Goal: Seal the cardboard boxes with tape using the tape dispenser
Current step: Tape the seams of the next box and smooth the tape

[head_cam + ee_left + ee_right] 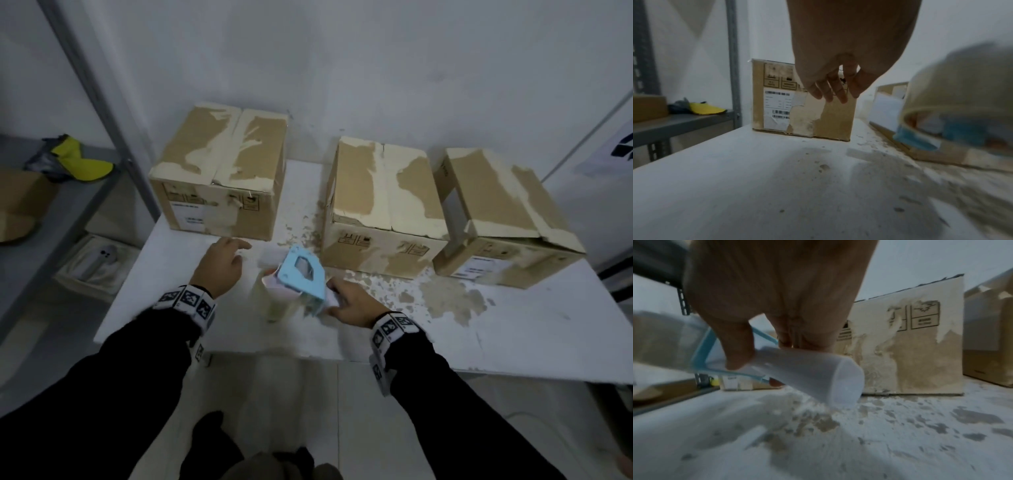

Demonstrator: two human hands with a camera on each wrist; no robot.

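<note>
Three worn cardboard boxes stand on a white table (513,335): the left box (219,171), the middle box (383,209) and the right box (503,219), whose top flap looks raised. My right hand (349,303) grips the white handle (807,373) of a light-blue tape dispenser (301,277) holding a roll of tape (277,301), just above the table in front of the middle box. My left hand (219,267) hovers with fingers (830,91) spread and relaxed, holding nothing, in front of the left box (803,104).
Torn paper residue and brown patches (448,298) cover the table near the middle box. A grey metal shelf (68,205) stands to the left with a yellow item (82,161) and another carton (20,198). A white wall is close behind the boxes.
</note>
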